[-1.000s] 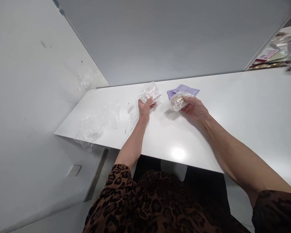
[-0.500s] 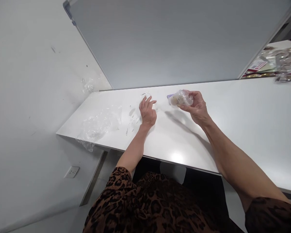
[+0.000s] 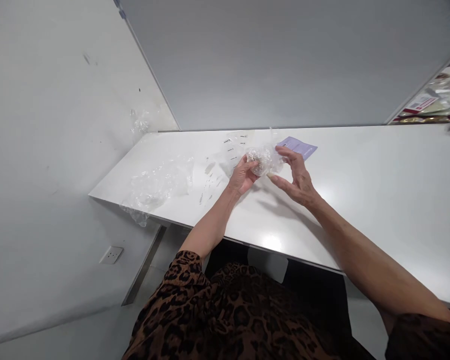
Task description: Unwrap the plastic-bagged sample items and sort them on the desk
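Note:
A clear plastic-wrapped bundle (image 3: 261, 159) with a brownish thing inside is in my left hand (image 3: 243, 176), whose fingers and thumb are closed on it. What is inside is too blurred to name. My right hand (image 3: 294, 181) is at the bundle's right side, its thumb and fingers apart; its fingertips are close to the loose plastic, and I cannot tell whether they touch it. Behind the right fingers lies a purple printed card (image 3: 299, 147). Just left of the bundle, a thin clear plastic sheet or bag (image 3: 230, 145) with small dark marks lies flat.
Crumpled clear plastic (image 3: 157, 185) spreads over the left part of the white table (image 3: 360, 200) and hangs past its front edge. Another crumpled piece (image 3: 139, 121) is at the far left corner. A grey panel (image 3: 277, 65) stands along the back. Packaged goods (image 3: 423, 107) show behind it at right.
My left hand has risen off the flat plastic and taken hold of the wrapped bundle. The right hand has let go and opened beside it. The purple card now lies uncovered.

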Motion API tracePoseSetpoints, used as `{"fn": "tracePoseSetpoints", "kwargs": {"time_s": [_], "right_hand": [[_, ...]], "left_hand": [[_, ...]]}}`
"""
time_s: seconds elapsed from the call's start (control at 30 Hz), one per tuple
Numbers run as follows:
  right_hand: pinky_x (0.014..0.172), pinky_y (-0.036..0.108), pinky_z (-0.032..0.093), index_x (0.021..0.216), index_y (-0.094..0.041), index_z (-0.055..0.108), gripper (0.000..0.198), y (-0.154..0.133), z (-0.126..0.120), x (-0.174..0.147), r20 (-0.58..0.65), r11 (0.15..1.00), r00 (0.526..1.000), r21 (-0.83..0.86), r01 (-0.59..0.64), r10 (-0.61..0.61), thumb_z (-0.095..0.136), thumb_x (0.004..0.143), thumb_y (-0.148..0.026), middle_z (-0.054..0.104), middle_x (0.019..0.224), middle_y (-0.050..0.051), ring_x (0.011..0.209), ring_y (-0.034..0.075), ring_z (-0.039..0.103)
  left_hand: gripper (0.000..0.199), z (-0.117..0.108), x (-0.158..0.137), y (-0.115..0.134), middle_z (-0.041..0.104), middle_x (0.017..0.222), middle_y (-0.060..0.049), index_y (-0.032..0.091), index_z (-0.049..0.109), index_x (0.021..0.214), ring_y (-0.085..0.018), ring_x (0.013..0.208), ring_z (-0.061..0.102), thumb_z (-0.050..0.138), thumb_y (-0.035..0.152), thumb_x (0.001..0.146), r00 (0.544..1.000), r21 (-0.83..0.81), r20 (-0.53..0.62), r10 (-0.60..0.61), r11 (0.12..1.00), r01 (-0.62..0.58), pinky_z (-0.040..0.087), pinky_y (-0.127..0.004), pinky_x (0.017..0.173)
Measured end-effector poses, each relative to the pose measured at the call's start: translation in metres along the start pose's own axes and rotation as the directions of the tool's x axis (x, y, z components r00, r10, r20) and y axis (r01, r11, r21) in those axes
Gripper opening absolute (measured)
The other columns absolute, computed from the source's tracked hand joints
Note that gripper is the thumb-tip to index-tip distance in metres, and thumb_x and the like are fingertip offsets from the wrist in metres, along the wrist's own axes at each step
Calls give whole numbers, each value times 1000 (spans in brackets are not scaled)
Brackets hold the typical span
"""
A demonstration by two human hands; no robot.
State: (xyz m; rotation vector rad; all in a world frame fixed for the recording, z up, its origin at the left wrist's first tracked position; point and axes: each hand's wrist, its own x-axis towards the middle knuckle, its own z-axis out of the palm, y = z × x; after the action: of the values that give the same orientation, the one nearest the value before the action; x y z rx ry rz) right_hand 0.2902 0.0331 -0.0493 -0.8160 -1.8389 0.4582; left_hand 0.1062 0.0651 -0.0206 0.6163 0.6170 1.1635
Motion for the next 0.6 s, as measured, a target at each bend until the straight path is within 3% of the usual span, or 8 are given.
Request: {"fn": "tracePoseSetpoints", "kwargs": {"time_s": [0.07,0.17,0.3,0.37,0.47,0.53,0.6], "right_hand": [[123,62,43,152,-30,45,77,5,2,0,-102,995,990,26,-93,95,76,90,-63,48,162,15,154,38,45],[108,59,54,147,-29,53,93,12,6,4,-223,965,939,98,-244,260,87,73,-74,57,148,15,135,38,58],[89,45,60,108,-28,70,68,4,6,11,-220,875,878,346,-338,426,93,65,-75,69,109,5,95,25,66],[85,41,60,94,-27,71,58,-6,5,14,-204,857,883,406,-317,423,95,65,-72,68,98,3,86,21,63],[86,39,57,87,-28,75,43,-25,0,16,-170,895,936,384,-225,309,93,73,-64,70,98,4,92,21,65],[87,39,57,86,-28,79,33,-37,-7,18,-45,922,977,341,-182,209,89,81,-59,73,102,6,100,24,67],[87,39,57,88,-29,83,28,-46,-19,19,187,935,971,293,-199,148,87,85,-56,76,107,7,106,25,69]], "left_hand": [[26,-2,0,0,71,87,4,21,68,96,-9,79,66,78,6,76,999,27,34,25,999,-26,51,-24,85],[27,-3,0,-4,70,86,4,20,69,93,-8,80,65,84,7,75,992,73,117,42,996,-51,48,-23,85],[27,0,0,-6,73,93,4,21,71,99,-9,84,67,82,6,79,997,7,61,43,999,-43,49,-25,90],[22,2,1,-6,73,94,4,21,72,101,-9,84,68,78,7,85,999,-60,2,34,998,-34,50,-26,93],[16,3,2,-4,74,96,5,24,72,106,-10,88,70,71,12,95,996,-130,-87,24,991,-35,53,-27,94],[17,2,3,-2,75,99,4,25,73,112,-11,94,73,69,16,99,992,-144,-120,32,988,-49,55,-26,94],[22,1,3,0,78,106,2,25,73,121,-14,104,76,68,21,100,990,-148,-136,34,987,-54,57,-26,97]]}}
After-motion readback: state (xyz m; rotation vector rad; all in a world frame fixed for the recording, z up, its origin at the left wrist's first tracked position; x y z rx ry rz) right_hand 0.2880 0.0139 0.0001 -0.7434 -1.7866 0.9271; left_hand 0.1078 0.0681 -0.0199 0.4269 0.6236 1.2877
